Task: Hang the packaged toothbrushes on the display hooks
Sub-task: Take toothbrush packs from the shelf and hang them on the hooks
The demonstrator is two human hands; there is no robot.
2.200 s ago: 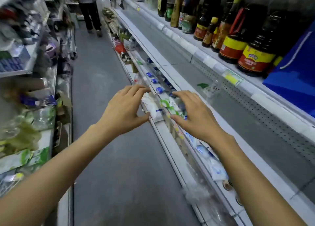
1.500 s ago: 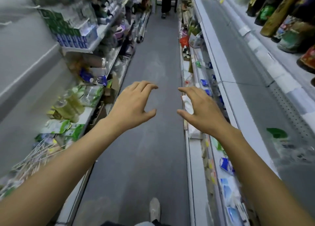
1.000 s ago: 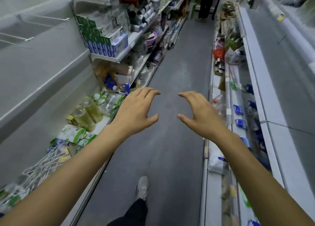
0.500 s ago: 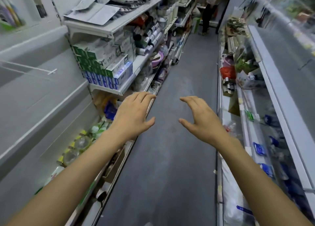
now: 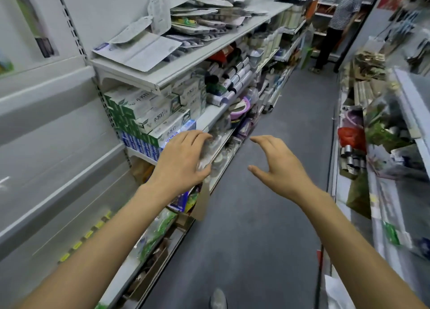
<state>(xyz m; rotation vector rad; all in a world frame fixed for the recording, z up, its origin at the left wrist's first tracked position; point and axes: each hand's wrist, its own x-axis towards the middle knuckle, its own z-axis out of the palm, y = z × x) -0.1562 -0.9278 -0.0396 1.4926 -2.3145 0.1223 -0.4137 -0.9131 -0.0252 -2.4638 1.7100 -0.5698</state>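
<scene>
Left hand [image 5: 180,161] out in front, palm down, fingers loosely bent and close together, thumb tucked toward the aisle side, holding nothing; right hand [image 5: 280,166] level with it, fingers slightly curved and a little spread, thumb pointing toward the left hand, also holding nothing, a clear gap between the two hands. Left fingertips hover in front of the edge of a middle shelf; contact with it cannot be told. Just beyond and left of those fingertips: stacked green-and-white toothpaste boxes [image 5: 151,115] over a row of blue boxes. Above and beyond the left hand, on the upper shelf [image 5: 186,65], the packaged toothbrushes [image 5: 186,27] lie in a loose flat heap, some backing cards face down, none on a hook. Far left of the left forearm, a grey back panel [image 5: 46,131]; upper corner there shows a hanging pack, blurred. Below both hands, grey aisle floor [image 5: 256,227], a shoe tip [image 5: 217,299] at the bottom edge. Right of the right hand, lower shelving with mixed goods, a red bag [image 5: 350,136] among them. Far beyond the right fingertips, another person [image 5: 335,27] stands at the aisle end
</scene>
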